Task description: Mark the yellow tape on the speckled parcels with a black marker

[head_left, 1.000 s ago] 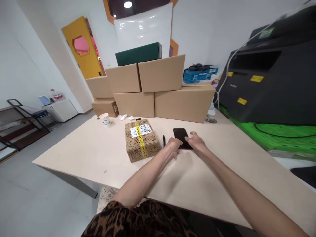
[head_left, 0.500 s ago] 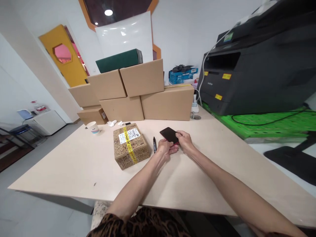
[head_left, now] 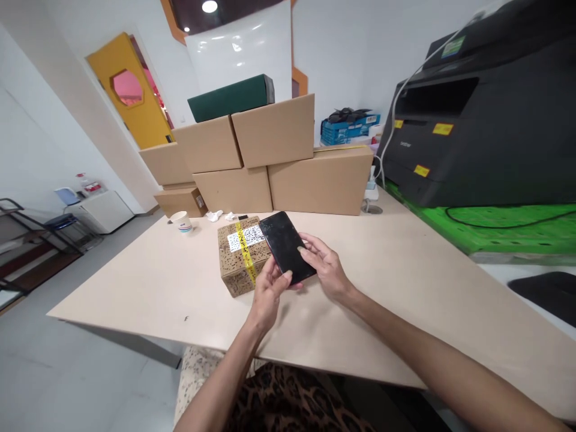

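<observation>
One phone (head_left: 292, 252) in two hands, beside the parcel (head_left: 230, 257)

Nearest, on the person's side of the parcel and past the edge of the table (head_left: 148, 282), is a leopard-print garment (head_left: 274, 399). The phone is tilted just right of the parcel, hiding part of its right side; it looks lifted off the table. It has a black face and a thin red edge. The left hand (head_left: 267, 294) is part-curled on the phone's lower left corner, thumb on the face, fingers round the side and under. The right hand (head_left: 329, 268) grips the right edge, its thumb on the face, other fingers bent and partly hidden.

The parcel itself is speckled brown, with yellow tape (head_left: 244, 247) over a white label (head_left: 234, 242). Left of it and a little beyond stands a paper cup (head_left: 181, 222). Crumpled tissues (head_left: 215, 216) lie just behind it. Farther back, stacked boxes (head_left: 317, 186) rise behind the parcel, a green box (head_left: 227, 100) on top. Well right of it is a dark printer (head_left: 441, 156); far off to its left, a yellow door (head_left: 150, 111).
</observation>
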`<control>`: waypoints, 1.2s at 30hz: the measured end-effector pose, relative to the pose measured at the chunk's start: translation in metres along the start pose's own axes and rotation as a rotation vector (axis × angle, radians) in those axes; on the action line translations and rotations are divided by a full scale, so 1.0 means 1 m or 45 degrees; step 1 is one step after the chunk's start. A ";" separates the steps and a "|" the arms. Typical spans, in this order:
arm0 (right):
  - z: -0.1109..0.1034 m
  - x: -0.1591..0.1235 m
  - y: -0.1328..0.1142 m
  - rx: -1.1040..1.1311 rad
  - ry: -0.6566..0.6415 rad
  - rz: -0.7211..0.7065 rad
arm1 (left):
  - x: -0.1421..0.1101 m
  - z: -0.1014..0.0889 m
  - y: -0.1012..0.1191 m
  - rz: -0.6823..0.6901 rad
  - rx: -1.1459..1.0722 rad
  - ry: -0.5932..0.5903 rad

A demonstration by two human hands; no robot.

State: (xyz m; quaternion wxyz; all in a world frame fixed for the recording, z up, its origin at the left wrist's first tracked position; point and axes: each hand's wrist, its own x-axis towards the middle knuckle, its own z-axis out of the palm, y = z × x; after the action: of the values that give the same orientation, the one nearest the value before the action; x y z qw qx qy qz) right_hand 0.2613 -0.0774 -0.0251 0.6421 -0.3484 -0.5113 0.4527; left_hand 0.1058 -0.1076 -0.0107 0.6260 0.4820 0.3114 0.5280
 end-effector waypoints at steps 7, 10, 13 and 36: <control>0.024 -0.015 -0.004 -0.003 -0.249 0.023 | -0.032 -0.031 0.004 0.069 0.102 0.029; 0.029 -0.016 0.000 0.001 -0.273 0.042 | -0.036 -0.036 0.003 0.074 0.091 0.044; 0.030 -0.016 0.005 0.000 -0.273 0.054 | -0.036 -0.039 0.001 0.087 0.068 0.036; 0.046 -0.011 0.012 -0.016 -0.344 0.110 | -0.035 -0.060 0.023 0.060 0.139 -0.007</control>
State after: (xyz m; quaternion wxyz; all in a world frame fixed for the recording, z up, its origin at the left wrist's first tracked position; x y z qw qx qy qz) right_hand 0.2126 -0.0842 -0.0292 0.5451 -0.3098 -0.5804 0.5196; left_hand 0.0349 -0.1252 -0.0141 0.5872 0.5239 0.3267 0.5235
